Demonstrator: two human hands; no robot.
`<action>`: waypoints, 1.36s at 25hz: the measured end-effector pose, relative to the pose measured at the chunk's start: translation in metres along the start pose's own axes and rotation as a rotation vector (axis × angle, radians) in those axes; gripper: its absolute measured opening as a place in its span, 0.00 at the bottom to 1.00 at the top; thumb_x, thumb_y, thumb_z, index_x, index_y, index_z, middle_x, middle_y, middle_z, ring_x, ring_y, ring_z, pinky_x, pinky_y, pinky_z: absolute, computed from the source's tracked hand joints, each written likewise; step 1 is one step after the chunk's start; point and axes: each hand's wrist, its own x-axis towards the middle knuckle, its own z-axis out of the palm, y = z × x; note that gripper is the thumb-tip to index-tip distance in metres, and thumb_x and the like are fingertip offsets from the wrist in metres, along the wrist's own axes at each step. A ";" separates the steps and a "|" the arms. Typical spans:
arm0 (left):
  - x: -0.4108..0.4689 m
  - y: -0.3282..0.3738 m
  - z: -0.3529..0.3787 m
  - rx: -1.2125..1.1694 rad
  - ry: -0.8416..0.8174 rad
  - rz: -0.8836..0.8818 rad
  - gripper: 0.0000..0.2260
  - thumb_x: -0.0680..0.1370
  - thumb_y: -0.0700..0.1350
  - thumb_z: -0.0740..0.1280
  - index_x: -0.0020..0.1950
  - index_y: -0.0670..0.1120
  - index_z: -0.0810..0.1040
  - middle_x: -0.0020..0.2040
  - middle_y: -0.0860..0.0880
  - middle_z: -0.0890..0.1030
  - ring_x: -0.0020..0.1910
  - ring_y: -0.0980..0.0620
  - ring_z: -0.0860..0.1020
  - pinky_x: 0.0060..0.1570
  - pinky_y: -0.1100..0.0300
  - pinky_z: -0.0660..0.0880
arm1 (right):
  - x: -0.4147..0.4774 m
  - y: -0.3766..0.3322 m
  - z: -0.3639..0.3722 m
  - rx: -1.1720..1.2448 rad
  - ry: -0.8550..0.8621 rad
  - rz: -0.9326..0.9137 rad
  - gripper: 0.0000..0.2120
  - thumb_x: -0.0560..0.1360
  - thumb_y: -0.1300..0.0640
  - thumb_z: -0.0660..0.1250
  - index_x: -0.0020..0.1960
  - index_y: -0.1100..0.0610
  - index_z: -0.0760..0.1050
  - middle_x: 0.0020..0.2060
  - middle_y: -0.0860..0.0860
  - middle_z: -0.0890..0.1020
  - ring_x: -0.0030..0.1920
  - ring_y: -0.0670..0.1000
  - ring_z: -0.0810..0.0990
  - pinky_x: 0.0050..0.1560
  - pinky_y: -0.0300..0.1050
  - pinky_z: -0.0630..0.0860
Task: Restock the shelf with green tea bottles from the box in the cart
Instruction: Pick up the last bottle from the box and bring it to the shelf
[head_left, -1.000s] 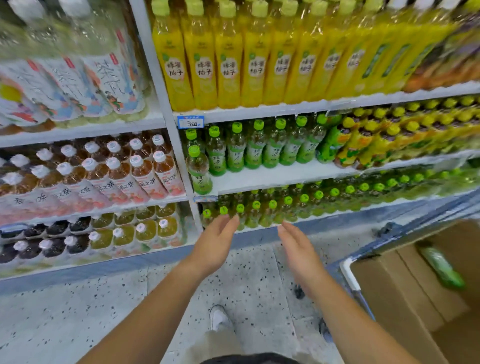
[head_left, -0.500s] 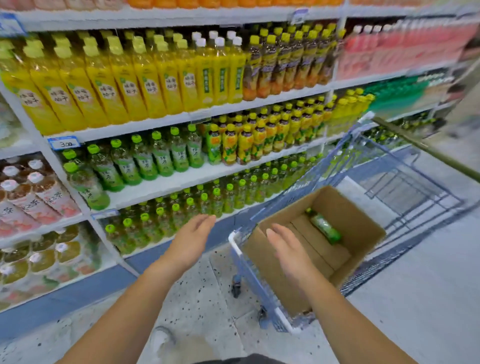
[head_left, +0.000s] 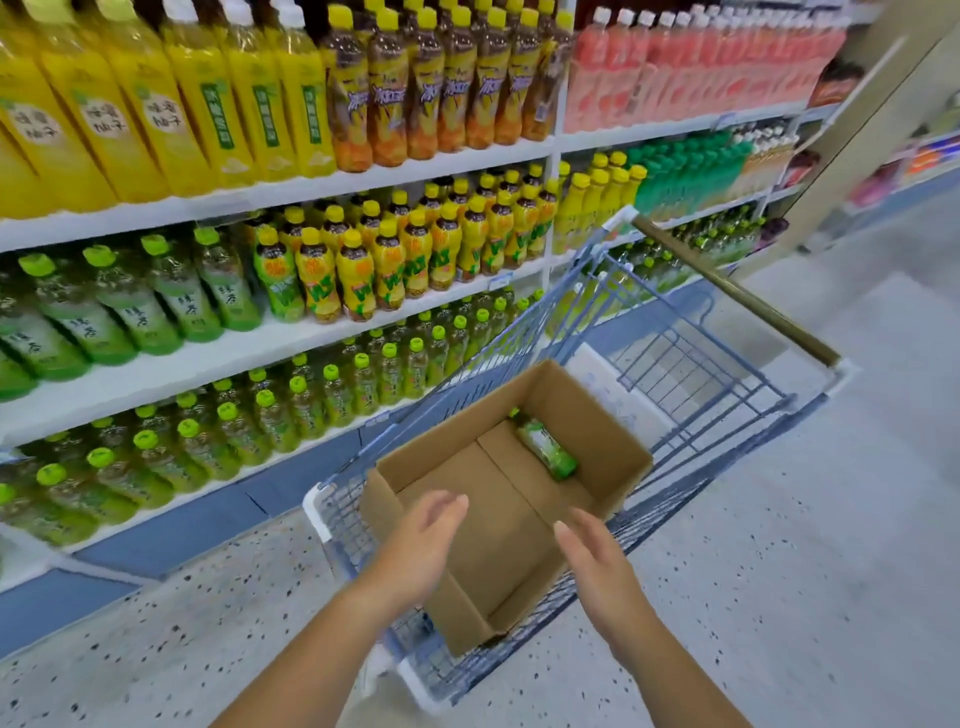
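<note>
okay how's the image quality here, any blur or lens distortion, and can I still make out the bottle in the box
Head view: wide-angle bending curves the shelves and splays the bottles outward; the left edge smears with motion blur; lighting is bright and even, with no harsh shadows. Both hands look slightly soft. The green tea bottle lying in the cardboard box is recognisable, its label unreadable.

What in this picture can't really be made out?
- Head view: part of the box floor is hidden by its near wall and the left hand, so only one bottle can be confirmed.
- The bottle's label is too blurred to read.
- The cart wheels are hidden under its basket.
- The shelf rows are cut off at the left edge.
</note>
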 end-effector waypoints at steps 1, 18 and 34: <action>0.017 0.002 0.006 0.007 -0.011 -0.025 0.24 0.83 0.61 0.57 0.76 0.52 0.66 0.74 0.54 0.69 0.66 0.57 0.68 0.60 0.61 0.66 | 0.016 0.004 -0.007 -0.021 0.011 0.022 0.26 0.81 0.43 0.61 0.77 0.49 0.62 0.68 0.45 0.72 0.62 0.45 0.70 0.61 0.42 0.66; 0.271 -0.078 0.115 0.072 0.201 -0.296 0.26 0.81 0.63 0.57 0.78 0.54 0.66 0.73 0.57 0.71 0.64 0.61 0.68 0.62 0.65 0.59 | 0.481 0.132 -0.046 -0.962 -0.176 -0.002 0.21 0.78 0.46 0.64 0.64 0.59 0.71 0.60 0.60 0.78 0.60 0.61 0.77 0.59 0.52 0.75; 0.419 -0.124 0.194 -0.279 0.240 -0.389 0.40 0.62 0.75 0.63 0.60 0.47 0.81 0.60 0.44 0.83 0.59 0.42 0.81 0.61 0.46 0.77 | 0.430 0.115 -0.039 -0.539 -0.376 0.208 0.14 0.65 0.49 0.74 0.46 0.55 0.80 0.44 0.52 0.84 0.42 0.50 0.83 0.41 0.40 0.76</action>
